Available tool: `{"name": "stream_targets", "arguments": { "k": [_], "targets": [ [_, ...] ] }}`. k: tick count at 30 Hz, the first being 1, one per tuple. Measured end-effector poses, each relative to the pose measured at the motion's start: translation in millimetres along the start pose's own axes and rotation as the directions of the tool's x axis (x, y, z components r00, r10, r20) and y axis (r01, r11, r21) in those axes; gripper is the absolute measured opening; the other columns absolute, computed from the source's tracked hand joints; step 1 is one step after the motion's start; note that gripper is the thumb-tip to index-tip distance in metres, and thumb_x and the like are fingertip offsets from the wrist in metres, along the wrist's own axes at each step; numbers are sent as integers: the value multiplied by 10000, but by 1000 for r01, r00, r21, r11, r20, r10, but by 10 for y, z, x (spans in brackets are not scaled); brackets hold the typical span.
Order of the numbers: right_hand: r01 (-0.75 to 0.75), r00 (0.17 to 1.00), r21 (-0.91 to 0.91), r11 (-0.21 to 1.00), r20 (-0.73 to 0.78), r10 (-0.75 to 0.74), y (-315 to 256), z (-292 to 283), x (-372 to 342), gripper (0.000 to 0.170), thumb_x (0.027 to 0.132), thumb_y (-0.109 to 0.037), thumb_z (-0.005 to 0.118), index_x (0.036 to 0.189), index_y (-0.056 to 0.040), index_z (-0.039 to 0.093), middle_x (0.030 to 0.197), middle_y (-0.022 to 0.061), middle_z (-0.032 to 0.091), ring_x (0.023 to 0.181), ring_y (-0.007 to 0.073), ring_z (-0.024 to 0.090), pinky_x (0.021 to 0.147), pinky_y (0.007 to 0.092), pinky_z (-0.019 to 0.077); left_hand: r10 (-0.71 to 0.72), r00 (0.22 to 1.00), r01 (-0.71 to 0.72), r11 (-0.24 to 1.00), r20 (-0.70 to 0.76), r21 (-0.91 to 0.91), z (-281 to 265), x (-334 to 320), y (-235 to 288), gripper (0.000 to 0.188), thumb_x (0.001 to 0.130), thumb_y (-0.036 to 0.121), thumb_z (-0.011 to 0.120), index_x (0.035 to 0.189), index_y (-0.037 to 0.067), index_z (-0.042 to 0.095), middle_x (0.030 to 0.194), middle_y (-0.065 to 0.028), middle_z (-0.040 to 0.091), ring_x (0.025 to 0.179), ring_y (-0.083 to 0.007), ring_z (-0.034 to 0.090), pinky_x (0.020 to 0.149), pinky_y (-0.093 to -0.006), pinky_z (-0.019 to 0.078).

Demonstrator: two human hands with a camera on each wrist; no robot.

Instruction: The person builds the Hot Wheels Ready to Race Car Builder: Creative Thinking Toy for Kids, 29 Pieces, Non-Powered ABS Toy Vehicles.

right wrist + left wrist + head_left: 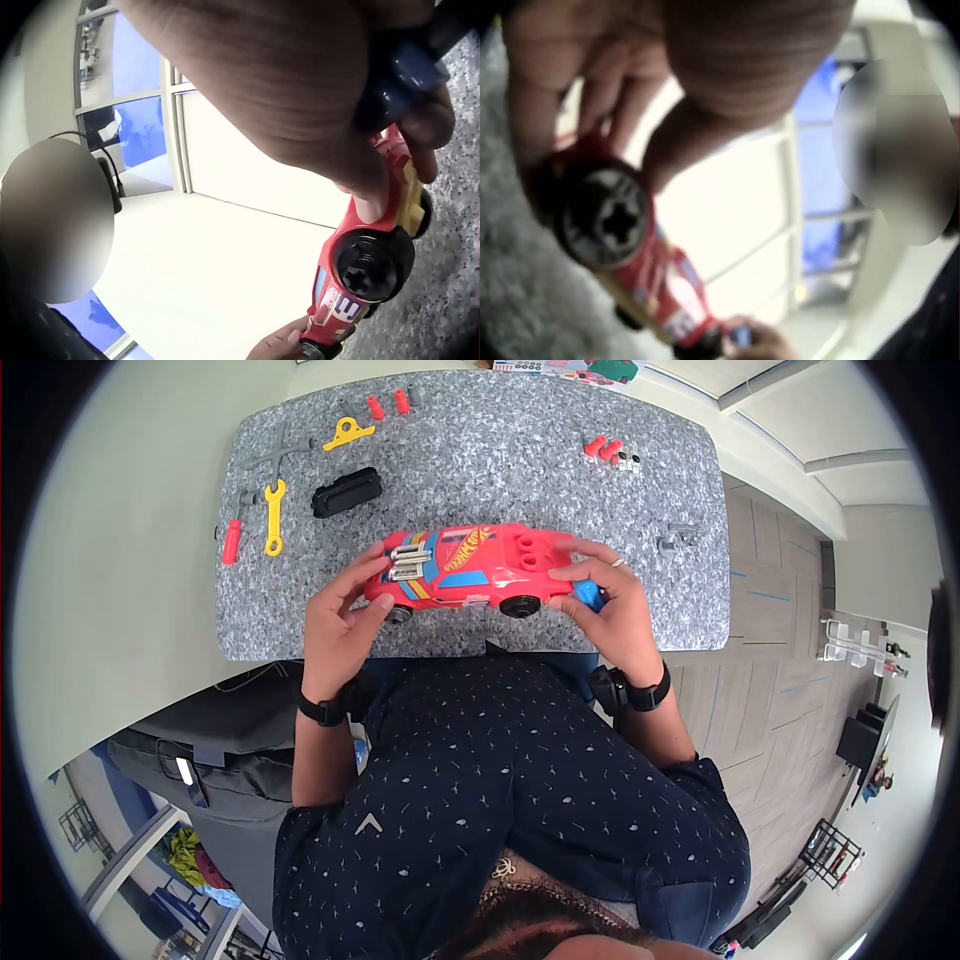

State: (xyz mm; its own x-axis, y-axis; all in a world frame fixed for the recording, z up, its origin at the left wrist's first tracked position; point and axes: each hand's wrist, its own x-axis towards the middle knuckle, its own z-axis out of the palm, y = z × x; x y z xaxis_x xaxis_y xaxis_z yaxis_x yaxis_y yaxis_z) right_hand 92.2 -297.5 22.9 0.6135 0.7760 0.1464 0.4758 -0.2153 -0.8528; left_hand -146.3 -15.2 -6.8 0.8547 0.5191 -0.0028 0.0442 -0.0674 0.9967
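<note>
A red toy car (pixel 470 568) with blue and yellow markings is held between both hands over the near part of the table. The left hand (pixel 343 622) grips its left end, thumb on the near side and fingers on the far side. At the other end, the right hand (pixel 613 610) pinches the car, with a blue piece (pixel 588 595) under its palm. A black wheel (pixel 604 217) faces the left wrist camera close to the left fingers. In the right wrist view another black wheel (pixel 367 264) shows below the right thumb.
On the speckled table (pixel 480 470) lie a black tray-like part (pixel 347 492), a yellow wrench (pixel 274 518), a red-handled tool (pixel 231 541), a yellow piece (pixel 348 434), a grey cross-shaped piece (pixel 280 455), red pieces (pixel 602 448) and grey pieces (pixel 680 536). A box (pixel 565 368) stands beyond the far edge.
</note>
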Motion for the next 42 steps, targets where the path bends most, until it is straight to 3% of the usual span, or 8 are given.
{"name": "stream_targets", "arguments": {
  "k": [9,15,18,22,23,28,36,42],
  "targets": [
    [-150,982,-143,978,-139,130,341,120,40,412,773,39,962,1130,-110,820,1690,203,545,1372,356,695,1008,412,600,-15,999,14,1000,33,28,257,289,-381,790,953,-145,753,1681,34,503,1849,-172,315,1565,-300,548,1189,-405,581],
    [-74,995,-247,966,-88,54,473,105,31,423,800,-18,964,1184,-109,811,1638,236,585,1385,389,694,1009,441,599,67,996,-76,987,66,144,223,305,-517,783,926,-76,820,1648,35,539,1809,-211,381,1523,-311,594,1163,-423,591],
    [-133,988,-73,988,-88,126,402,-184,49,409,846,-87,957,1226,-100,807,1583,220,641,1372,387,695,1015,436,586,78,995,-87,979,54,184,207,294,-481,747,935,-22,838,1628,49,570,1777,-202,441,1520,-314,596,1153,-429,583],
    [-236,892,-305,923,-445,81,809,-977,67,286,960,-232,902,1162,-46,822,962,96,846,856,194,776,788,352,589,106,994,-106,933,18,344,99,252,-348,668,990,50,817,1618,62,591,1764,-156,481,1526,-289,589,1187,-447,539],
    [-340,872,-337,878,-462,160,864,-1168,74,311,950,-222,900,1186,-38,817,1045,125,851,934,258,804,837,383,604,103,995,-97,928,4,360,45,241,-348,654,994,61,816,1611,65,599,1748,-152,506,1531,-286,583,1187,-450,537],
    [-165,950,-519,839,-312,-6,1111,-1200,641,393,932,-249,897,1242,-27,805,1240,223,814,1158,425,773,990,472,610,147,989,-131,883,-1,450,50,269,-201,652,986,120,837,1596,69,613,1699,-138,575,1548,-295,568,1207,-480,509],
    [-403,915,-677,616,-291,278,1505,-811,1670,605,832,-456,950,1144,45,814,1162,301,805,1126,465,772,985,545,611,320,907,-421,647,276,636,446,249,49,748,943,264,875,1615,86,601,1721,-161,539,1621,-404,459,1346,-575,320],
    [-445,895,-687,575,-370,250,1829,-845,1555,404,806,-290,884,1068,11,819,1116,293,810,1112,473,775,961,532,629,251,912,-410,622,326,667,502,170,-125,718,947,266,852,1596,77,610,1721,-140,540,1618,-384,462,1357,-590,300]
  ]
}}
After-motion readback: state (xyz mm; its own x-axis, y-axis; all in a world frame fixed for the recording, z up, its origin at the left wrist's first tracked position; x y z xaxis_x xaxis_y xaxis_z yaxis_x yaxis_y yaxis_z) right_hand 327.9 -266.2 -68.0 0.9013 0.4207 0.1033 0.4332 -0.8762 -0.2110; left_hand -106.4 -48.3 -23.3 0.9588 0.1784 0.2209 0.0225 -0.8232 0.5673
